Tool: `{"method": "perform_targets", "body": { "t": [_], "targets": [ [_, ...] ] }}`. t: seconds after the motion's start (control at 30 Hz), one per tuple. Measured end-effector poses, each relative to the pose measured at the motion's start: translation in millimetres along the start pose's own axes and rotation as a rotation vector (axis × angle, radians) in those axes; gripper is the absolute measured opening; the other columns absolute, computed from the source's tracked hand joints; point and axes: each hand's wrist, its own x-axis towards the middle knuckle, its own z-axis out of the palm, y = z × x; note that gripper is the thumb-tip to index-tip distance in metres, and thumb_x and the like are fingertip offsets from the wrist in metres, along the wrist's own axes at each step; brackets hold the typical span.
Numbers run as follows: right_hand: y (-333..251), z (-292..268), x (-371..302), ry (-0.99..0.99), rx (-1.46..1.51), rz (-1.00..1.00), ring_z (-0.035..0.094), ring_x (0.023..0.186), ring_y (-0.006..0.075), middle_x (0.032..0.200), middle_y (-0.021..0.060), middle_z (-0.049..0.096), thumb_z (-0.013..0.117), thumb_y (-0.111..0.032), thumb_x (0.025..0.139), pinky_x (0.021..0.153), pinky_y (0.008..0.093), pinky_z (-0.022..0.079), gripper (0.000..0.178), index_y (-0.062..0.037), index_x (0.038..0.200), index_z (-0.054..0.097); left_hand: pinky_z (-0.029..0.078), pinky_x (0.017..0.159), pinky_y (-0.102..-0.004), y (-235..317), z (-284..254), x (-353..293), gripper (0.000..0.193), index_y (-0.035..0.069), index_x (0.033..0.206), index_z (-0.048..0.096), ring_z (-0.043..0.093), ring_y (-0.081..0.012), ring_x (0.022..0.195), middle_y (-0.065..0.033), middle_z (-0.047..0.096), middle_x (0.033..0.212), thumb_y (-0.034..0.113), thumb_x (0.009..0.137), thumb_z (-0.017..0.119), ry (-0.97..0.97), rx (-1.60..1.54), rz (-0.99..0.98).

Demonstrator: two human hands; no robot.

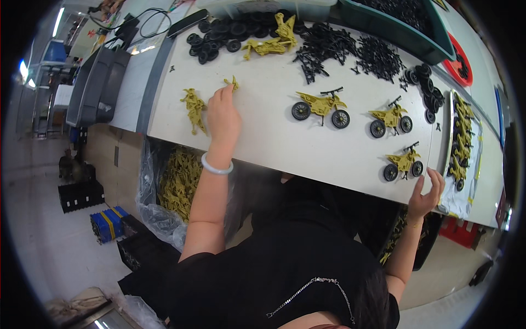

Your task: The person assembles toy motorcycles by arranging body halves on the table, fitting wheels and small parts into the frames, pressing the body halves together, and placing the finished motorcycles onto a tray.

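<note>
My left hand (223, 118) is over the left part of the white table, its fingers closed on a small yellow plastic part (234, 82) that sticks out past the fingertips. Beside it lies a yellow toy motorcycle body (194, 109) without wheels. My right hand (427, 194) is at the table's front edge with fingers apart and holds nothing visible. Just left of it stands a yellow toy motorcycle (404, 163) with black wheels and handlebar. Two similar ones, a toy motorcycle (388, 119) and another toy motorcycle (320, 108), stand farther back.
Black wheels (235, 30), yellow bodies (268, 45) and small black parts (378, 57) lie in heaps along the back. A green bin (446, 44) stands behind. At right, a tray (445, 148) holds more toy motorcycles. Yellow parts (181, 181) fill a plastic-lined container below.
</note>
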Motion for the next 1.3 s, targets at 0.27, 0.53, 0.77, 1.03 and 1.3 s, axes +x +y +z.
{"method": "perform_targets", "body": {
  "t": [0.27, 0.53, 0.77, 1.03, 1.3],
  "targets": [
    [-87.2, 39.4, 36.9, -0.369, 0.388, 0.059, 0.059, 0.084, 0.0284, 0.097, 0.0136, 0.061, 0.063, 0.005, 0.077, 0.078, 0.0347, 0.048, 0.027, -0.0009, 0.103, 0.062, 0.048, 0.083, -0.0413, 23.7, -27.3, -41.2, 0.04, 0.0, 0.12, 0.05, 0.06, -0.0357, 0.093, -0.0201, 0.062, 0.104, 0.001, 0.08, 0.058, -0.317, -0.606, -0.091],
    [-104.5, 139.2, 106.7, -0.672, 0.241, 0.188, 0.065, 0.082, 0.027, 0.092, 0.0167, 0.068, 0.058, -0.01, 0.088, 0.073, 0.0342, 0.051, 0.021, 0.0013, 0.105, 0.065, 0.043, 0.089, -0.0402, 32.7, -31.2, -54.1, 0.04, 0.0, 0.106, 0.059, 0.053, -0.032, 0.101, -0.0138, 0.059, 0.103, 0.016, 0.073, 0.074, -0.289, -0.226, 0.054],
    [-99.2, 158.8, 101.8, -0.795, 0.476, 0.343, 0.067, 0.076, 0.0246, 0.082, 0.0145, 0.07, 0.065, -0.009, 0.081, 0.072, 0.0325, 0.052, 0.017, 0.0002, 0.095, 0.069, 0.045, 0.084, -0.0373, 21.4, -32.4, -50.6, 0.044, 0.001, 0.107, 0.062, 0.055, -0.0289, 0.096, -0.012, 0.058, 0.099, 0.012, 0.067, 0.077, -0.436, -0.443, -0.029],
    [-102.4, 130.6, 70.9, -0.799, 0.586, 0.372, 0.067, 0.076, 0.0228, 0.083, 0.0143, 0.07, 0.064, -0.007, 0.082, 0.072, 0.0307, 0.052, 0.016, 0.0001, 0.096, 0.068, 0.045, 0.081, -0.0343, 104.0, -36.6, -30.0, 0.045, 0.0, 0.108, 0.064, 0.055, -0.0261, 0.092, -0.0109, 0.057, 0.098, 0.009, 0.065, 0.076, -0.389, -0.623, 0.443],
    [-121.8, 86.1, 19.0, -0.206, 0.472, 0.223, 0.054, 0.068, 0.0234, 0.076, 0.0073, 0.056, 0.066, -0.005, 0.075, 0.061, 0.0353, 0.043, 0.012, -0.0064, 0.086, 0.06, 0.042, 0.081, -0.0377, 118.9, -24.6, -20.2, 0.048, -0.001, 0.109, 0.063, 0.052, -0.0284, 0.092, -0.0104, 0.054, 0.097, 0.009, 0.064, 0.078, -0.471, -0.565, 0.471]
  ]
}}
